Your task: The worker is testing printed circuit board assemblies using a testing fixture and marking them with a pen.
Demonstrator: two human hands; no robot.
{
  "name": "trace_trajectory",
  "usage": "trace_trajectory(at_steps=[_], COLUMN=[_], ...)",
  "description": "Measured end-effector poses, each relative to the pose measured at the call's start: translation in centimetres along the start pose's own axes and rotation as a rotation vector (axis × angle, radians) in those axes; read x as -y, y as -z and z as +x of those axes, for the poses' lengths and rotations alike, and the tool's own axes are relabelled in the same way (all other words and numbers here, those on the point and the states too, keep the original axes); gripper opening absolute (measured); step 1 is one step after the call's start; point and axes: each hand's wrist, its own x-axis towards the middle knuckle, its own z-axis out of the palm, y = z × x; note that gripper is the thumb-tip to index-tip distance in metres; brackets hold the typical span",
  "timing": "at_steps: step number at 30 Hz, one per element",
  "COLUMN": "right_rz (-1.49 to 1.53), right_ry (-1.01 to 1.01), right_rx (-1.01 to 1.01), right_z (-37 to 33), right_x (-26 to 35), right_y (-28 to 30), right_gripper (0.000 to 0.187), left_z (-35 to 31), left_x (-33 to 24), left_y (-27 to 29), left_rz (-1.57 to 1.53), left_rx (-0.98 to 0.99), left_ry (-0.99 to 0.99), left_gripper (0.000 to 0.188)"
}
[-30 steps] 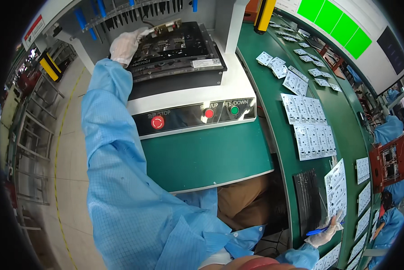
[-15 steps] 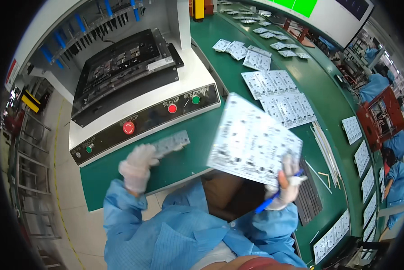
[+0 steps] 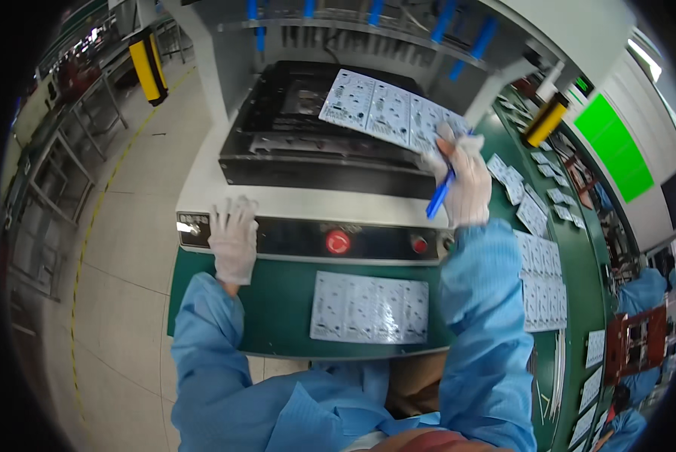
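A white circuit board panel [image 3: 389, 113] is gripped at its right end by my gloved right hand [image 3: 467, 177], tilted over the black fixture [image 3: 277, 167] inside the press machine. A blue pen [image 3: 440, 197] is also tucked in that hand, pointing down. My gloved left hand [image 3: 234, 239] rests with fingers stretched over the left end of the machine's front control panel [image 3: 292, 236], covering part of it. A second white circuit board panel [image 3: 369, 307] lies flat on the green table, in front of the machine.
A red stop button [image 3: 338, 241] and a smaller red button [image 3: 419, 245] sit on the machine's front. Blue posts [image 3: 443, 19] and probes hang above the fixture. More board panels [image 3: 543, 282] lie on the right, below a screen [image 3: 615, 143]. People in blue work at far right.
My view has turned left toward the machine. The right hand has carried its board from over the table to above the fixture. My left hand has moved off the tabletop board onto the control panel.
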Motion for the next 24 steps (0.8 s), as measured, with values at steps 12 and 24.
trace_trajectory(at_steps=[12,24], right_rz=[0.202,0.183], right_ry=[0.064,-0.153], right_rx=[0.203,0.759], right_z=[9.2,11.0], right_x=[-3.6,0.6], right_y=[-13.3,-16.6], right_gripper=[0.027,0.040], left_z=[0.6,2.2], left_x=[3.6,3.5], left_y=[-1.6,-2.4], left_rz=[-0.161,-0.156], left_rx=[0.070,0.143], left_ry=[0.093,0.185], left_gripper=[0.032,0.033])
